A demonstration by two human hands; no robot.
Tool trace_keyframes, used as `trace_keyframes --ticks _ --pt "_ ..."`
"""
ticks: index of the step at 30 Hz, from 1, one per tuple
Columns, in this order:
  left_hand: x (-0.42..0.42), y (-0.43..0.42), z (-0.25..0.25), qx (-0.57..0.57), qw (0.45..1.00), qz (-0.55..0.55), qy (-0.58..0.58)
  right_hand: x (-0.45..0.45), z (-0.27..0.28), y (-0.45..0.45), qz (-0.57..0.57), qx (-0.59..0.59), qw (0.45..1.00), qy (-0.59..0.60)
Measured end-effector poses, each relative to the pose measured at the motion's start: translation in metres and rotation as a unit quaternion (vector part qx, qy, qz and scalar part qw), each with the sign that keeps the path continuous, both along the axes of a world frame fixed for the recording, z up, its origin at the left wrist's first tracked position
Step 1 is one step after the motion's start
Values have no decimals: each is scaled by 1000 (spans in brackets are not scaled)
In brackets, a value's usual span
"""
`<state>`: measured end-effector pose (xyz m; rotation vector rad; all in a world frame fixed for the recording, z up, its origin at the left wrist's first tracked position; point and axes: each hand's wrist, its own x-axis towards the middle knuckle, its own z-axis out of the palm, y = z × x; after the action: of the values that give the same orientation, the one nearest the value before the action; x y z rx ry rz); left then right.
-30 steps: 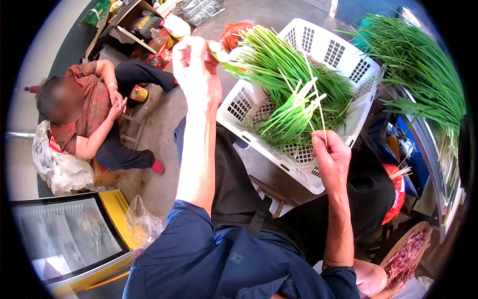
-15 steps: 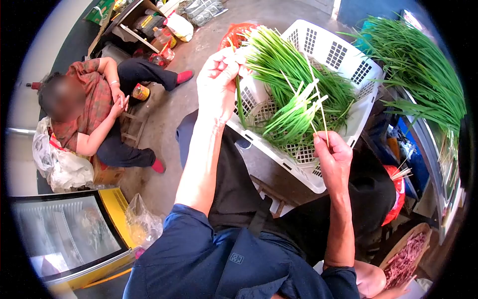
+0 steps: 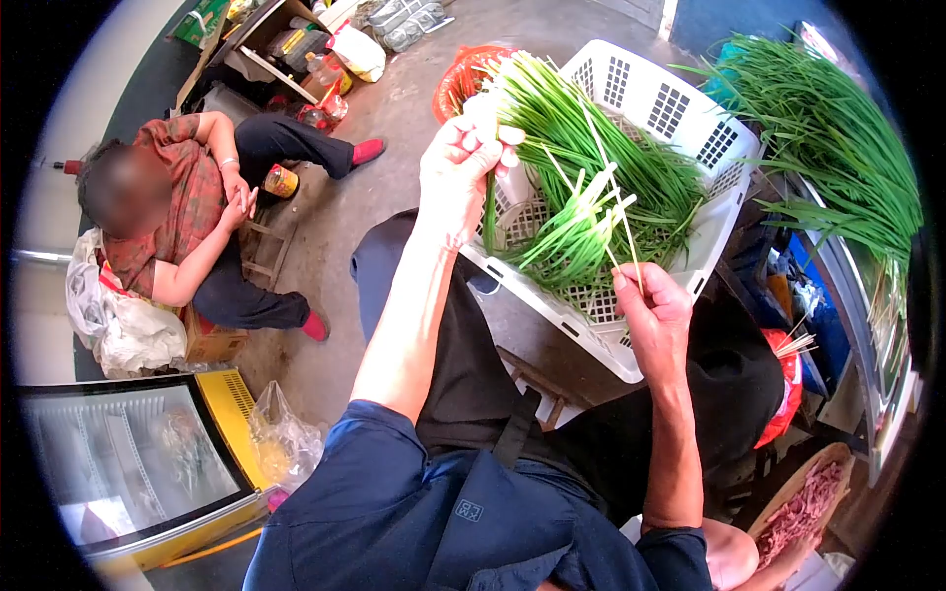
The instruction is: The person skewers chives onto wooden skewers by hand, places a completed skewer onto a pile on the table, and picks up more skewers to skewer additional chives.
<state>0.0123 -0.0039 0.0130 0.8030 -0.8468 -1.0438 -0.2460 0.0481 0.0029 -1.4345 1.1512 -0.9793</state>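
Left hand (image 3: 461, 167): fingertips closed on green stalk (image 3: 490, 215), basket's (image 3: 594, 351) 10 o'clock
Right hand (image 3: 655, 305): clamped on two skewers (image 3: 629, 236), 5 o'clock
Shirt logo (image 3: 469, 510): lettering too small

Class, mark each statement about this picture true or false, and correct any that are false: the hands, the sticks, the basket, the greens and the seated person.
1. The right hand grips thin sticks. True.
2. The basket is solid-walled and red. False: the basket is white with perforated walls.
3. Long green leaves lie inside the basket. True.
4. The left hand is resting on the floor. False: the left hand is raised beside the greens.
5. The seated person has both hands together. True.
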Motion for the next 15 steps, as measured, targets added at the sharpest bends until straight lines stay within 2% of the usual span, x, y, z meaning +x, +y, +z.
trace_keyframes --ticks 6,8,15 --pt "-5 -1 -9 42 999 8 -30 2 0 2 11 9 1000 -7" --pt "-13 -1 -8 22 999 21 21 3 -2 3 12 11 1000 -20" --pt "-21 -2 -2 42 998 -1 52 6 -6 3 15 18 999 -22"
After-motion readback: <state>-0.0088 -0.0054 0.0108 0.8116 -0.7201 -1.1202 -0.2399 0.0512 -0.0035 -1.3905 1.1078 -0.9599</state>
